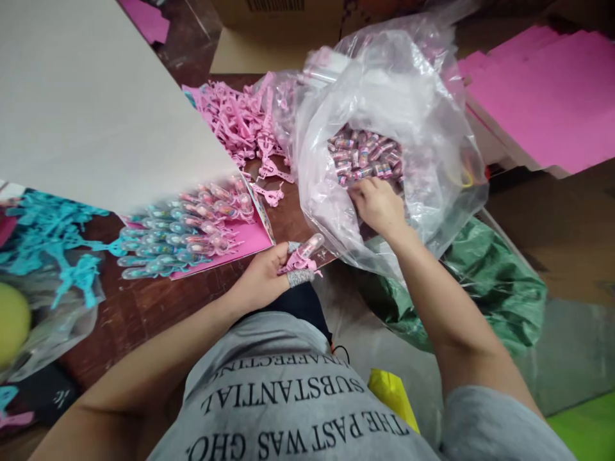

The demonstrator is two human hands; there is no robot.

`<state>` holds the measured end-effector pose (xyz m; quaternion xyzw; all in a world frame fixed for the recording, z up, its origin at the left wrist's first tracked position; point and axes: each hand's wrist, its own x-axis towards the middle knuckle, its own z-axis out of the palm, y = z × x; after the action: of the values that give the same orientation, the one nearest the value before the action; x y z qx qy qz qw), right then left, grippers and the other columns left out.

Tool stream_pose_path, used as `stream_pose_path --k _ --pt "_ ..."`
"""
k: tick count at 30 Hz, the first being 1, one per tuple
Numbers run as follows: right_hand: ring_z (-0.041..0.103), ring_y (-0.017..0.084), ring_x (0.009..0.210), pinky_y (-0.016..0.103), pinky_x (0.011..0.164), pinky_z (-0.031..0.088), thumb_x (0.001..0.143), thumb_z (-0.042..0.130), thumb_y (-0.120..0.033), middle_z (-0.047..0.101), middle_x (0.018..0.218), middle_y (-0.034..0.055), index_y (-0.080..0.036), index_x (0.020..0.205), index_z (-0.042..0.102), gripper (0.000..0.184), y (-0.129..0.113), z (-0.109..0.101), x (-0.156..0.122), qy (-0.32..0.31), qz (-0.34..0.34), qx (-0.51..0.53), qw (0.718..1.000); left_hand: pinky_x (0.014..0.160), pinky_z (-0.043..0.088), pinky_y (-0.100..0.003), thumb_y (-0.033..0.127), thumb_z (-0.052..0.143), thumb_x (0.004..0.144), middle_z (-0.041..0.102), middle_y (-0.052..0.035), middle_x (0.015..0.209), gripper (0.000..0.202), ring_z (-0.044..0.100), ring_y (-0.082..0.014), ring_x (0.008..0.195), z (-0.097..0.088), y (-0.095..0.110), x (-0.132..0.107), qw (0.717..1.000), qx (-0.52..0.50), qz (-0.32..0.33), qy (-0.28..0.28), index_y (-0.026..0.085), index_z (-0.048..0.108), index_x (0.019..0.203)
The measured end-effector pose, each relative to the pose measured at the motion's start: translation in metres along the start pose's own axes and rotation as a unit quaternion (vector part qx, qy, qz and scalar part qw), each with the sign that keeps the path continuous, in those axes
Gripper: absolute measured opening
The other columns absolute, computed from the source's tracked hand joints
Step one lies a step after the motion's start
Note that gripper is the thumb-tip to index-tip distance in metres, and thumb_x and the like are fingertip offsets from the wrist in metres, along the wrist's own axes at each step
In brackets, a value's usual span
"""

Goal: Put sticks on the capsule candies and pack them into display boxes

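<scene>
My left hand (269,272) is closed on a pink plastic toy piece with a clear capsule (305,253) fitted to it, held at the table's near edge; one finger wears a grey cot. My right hand (377,203) reaches into a large clear plastic bag (423,109), its fingers curled down among several small clear capsules (365,157) with coloured filling. What those fingers hold is hidden. A pile of loose pink plastic pieces (243,121) lies just left of the bag.
Rows of finished capsule toys (187,227), pink and blue, lie on a pink card under a large white sheet (86,96). Blue plastic pieces (52,237) sit in a bag at left. Pink boards (542,89) stack at right; a green bag (494,282) lies below.
</scene>
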<state>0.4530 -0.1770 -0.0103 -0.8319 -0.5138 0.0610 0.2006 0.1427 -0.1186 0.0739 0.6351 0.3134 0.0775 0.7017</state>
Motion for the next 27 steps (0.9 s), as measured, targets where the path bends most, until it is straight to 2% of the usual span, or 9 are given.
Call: stream_pose_path --k 2,4,6,8,10,13,18,22,27 --pt "0.070 0.035 0.112 0.051 0.096 0.057 0.104 0.053 -0.034 0.076 0.125 0.0176 -0.018 0.126 0.070 0.032 -0.001 -0.003 -0.012 0.008 0.016 0.030 0.999 0.092 0.059 -0.031 0.032 0.092 0.078 0.079 -0.0040 0.105 0.041 0.073 -0.0173 0.095 -0.005 -0.004 -0.002 0.999 -0.032 -0.019 0.026 0.018 0.071 0.110" --pt "0.072 0.031 0.100 0.049 0.092 0.059 0.103 0.056 -0.033 0.077 0.120 0.0154 -0.019 0.127 0.068 0.030 -0.006 -0.014 -0.031 0.036 -0.018 0.087 0.995 0.094 0.058 -0.032 0.034 0.095 0.075 0.079 -0.0039 0.103 0.042 0.073 -0.0179 0.096 -0.013 -0.005 -0.005 0.997 -0.049 -0.037 0.044 0.018 0.071 0.105" --pt "0.072 0.027 0.099 0.045 0.090 0.061 0.103 0.059 -0.030 0.075 0.117 0.0126 -0.022 0.125 0.068 0.026 -0.022 -0.027 -0.053 0.048 -0.112 0.167 0.978 0.095 0.058 -0.032 0.038 0.097 0.072 0.079 -0.0026 0.099 0.043 0.073 -0.0177 0.095 -0.018 -0.007 -0.007 0.996 -0.063 -0.045 0.047 0.018 0.071 0.100" --pt "0.072 0.024 0.105 0.040 0.091 0.063 0.104 0.061 -0.025 0.074 0.118 0.0098 -0.025 0.126 0.069 0.023 -0.045 -0.038 -0.074 0.024 -0.218 0.241 0.945 0.095 0.058 -0.032 0.042 0.097 0.072 0.078 -0.0016 0.095 0.043 0.073 -0.0170 0.091 -0.019 -0.009 -0.008 0.995 -0.074 -0.052 0.045 0.018 0.071 0.096" --pt "0.072 0.021 0.110 0.036 0.094 0.064 0.104 0.063 -0.019 0.074 0.118 0.0083 -0.026 0.128 0.069 0.025 -0.070 -0.044 -0.090 -0.008 -0.279 0.289 0.916 0.092 0.058 -0.032 0.045 0.096 0.073 0.078 -0.0019 0.094 0.042 0.072 -0.0167 0.090 -0.018 -0.011 -0.007 0.994 -0.083 -0.063 0.043 0.018 0.071 0.094" --pt "0.073 0.019 0.113 0.035 0.097 0.065 0.103 0.066 -0.015 0.074 0.120 0.0082 -0.024 0.132 0.070 0.030 -0.094 -0.044 -0.099 -0.021 -0.291 0.326 0.899 0.091 0.057 -0.030 0.043 0.098 0.072 0.079 -0.0020 0.095 0.041 0.072 -0.0153 0.088 -0.015 -0.014 -0.006 0.992 -0.098 -0.071 0.040 0.017 0.073 0.093" --pt "0.074 0.019 0.114 0.034 0.098 0.065 0.103 0.067 -0.015 0.077 0.119 0.0088 -0.021 0.131 0.070 0.029 -0.100 -0.039 -0.099 -0.032 -0.311 0.315 0.896 0.091 0.060 -0.032 0.044 0.098 0.070 0.081 -0.0022 0.095 0.043 0.074 -0.0162 0.088 -0.016 -0.014 -0.007 0.993 -0.103 -0.053 0.034 0.018 0.077 0.097" --pt "0.075 0.017 0.110 0.031 0.098 0.065 0.103 0.067 -0.015 0.077 0.115 0.0090 -0.018 0.129 0.069 0.026 -0.107 -0.036 -0.100 -0.036 -0.316 0.295 0.901 0.087 0.060 -0.031 0.046 0.094 0.074 0.081 -0.0038 0.096 0.038 0.074 -0.0189 0.092 -0.025 -0.018 -0.013 0.997 -0.041 -0.005 0.071 0.018 0.079 0.095" --pt "0.076 0.018 0.110 0.032 0.097 0.066 0.103 0.067 -0.015 0.077 0.116 0.0098 -0.018 0.131 0.068 0.028 -0.118 -0.029 -0.103 -0.012 -0.329 0.279 0.902 0.084 0.060 -0.029 0.041 0.093 0.076 0.081 -0.0035 0.094 0.031 0.074 -0.0184 0.090 -0.040 -0.015 -0.019 0.998 0.008 -0.002 0.062 0.018 0.080 0.092"
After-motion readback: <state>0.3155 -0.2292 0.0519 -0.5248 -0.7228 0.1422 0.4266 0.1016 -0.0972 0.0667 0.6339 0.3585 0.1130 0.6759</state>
